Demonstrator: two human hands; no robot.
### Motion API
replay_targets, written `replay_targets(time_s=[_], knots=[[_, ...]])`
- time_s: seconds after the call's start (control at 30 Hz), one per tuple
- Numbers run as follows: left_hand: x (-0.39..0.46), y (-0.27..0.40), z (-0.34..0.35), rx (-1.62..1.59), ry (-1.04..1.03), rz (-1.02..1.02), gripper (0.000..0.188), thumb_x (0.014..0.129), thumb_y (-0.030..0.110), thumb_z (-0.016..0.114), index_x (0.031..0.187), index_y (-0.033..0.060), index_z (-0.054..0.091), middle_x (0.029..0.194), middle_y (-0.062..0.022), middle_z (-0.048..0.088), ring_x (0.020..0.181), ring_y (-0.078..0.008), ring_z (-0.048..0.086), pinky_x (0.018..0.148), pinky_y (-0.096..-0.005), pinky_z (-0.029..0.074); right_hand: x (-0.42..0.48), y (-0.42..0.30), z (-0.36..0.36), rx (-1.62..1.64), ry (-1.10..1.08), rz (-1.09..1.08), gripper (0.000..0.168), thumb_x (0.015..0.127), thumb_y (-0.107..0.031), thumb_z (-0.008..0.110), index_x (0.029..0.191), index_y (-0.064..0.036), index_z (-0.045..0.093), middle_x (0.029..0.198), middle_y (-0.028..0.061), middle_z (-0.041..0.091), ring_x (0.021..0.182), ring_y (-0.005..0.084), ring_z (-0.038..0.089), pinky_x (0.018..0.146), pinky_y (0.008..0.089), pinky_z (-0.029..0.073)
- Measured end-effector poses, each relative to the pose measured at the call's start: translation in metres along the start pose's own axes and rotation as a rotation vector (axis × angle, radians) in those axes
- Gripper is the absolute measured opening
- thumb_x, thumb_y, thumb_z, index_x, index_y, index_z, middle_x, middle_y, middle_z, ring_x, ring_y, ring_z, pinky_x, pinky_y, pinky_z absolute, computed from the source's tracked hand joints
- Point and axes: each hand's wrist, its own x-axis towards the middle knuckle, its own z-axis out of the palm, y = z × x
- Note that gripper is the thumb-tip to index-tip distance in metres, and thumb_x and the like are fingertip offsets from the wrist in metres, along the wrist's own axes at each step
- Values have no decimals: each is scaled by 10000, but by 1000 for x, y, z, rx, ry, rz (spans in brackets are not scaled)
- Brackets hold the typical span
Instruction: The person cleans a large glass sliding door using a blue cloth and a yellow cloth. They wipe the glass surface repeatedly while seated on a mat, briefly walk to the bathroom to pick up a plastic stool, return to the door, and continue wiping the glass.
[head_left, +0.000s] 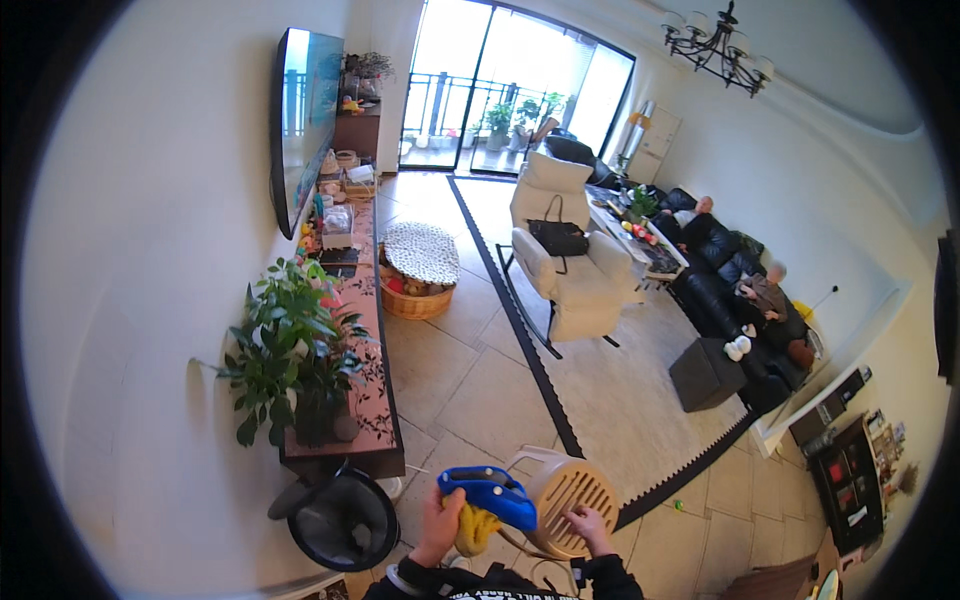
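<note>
My left hand (441, 523) holds a blue flat mop head (491, 495) with a grey opening and white snaps along its edge. Yellow shaggy fabric (475, 525) hangs below the blue part, beside my fingers. To the right, my right hand (591, 527) is over the slatted top of a tan plastic stool (574, 484), its fingers curled; whether anything small is between them cannot be told.
A black trash bin (343, 517) stands left, by a long TV cabinet (375, 450) with a leafy potted plant (289, 337). Beyond are a wicker basket (417, 304), a cream rocking recliner (585, 300) and a dark cube stool (701, 375). Two people sit on a black sofa (697, 300).
</note>
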Motion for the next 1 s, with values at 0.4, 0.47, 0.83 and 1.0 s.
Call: replay_targets(time_s=[0.4, 0.47, 0.83, 1.0], knots=[[249, -47, 73, -137, 333, 28, 218, 975, 184, 552, 1151, 54, 555, 1017, -19, 602, 900, -112, 566, 801, -263, 482, 316, -120, -25, -202, -184, -131, 458, 785, -440, 741, 810, 13, 681, 643, 102, 661, 584, 179, 658, 562, 317, 503], [306, -46, 78, -105, 394, 112, 251, 977, 212, 553, 1175, 58, 543, 1028, -25, 601, 902, -120, 571, 800, -268, 490, 376, -170, -23, -225, -268, -175, 466, 793, -459, 726, 833, 3, 675, 664, 109, 665, 601, 188, 668, 574, 321, 504], [530, -14, 64, -143, 783, 255, 356, 965, 348, 518, 1180, 65, 513, 1044, -68, 565, 901, -180, 562, 797, -319, 479, 617, -412, 52, -393, -410, -490, 501, 747, -513, 716, 831, -22, 674, 769, 151, 683, 758, 305, 678, 673, 391, 506], [689, -25, 13, -439, 762, 296, 355, 979, 387, 461, 1128, 68, 509, 1044, -82, 577, 907, -197, 608, 804, -346, 525, 736, -488, 93, -277, -527, -406, 445, 774, -461, 741, 827, -26, 663, 695, 113, 643, 661, 231, 648, 626, 343, 496]])
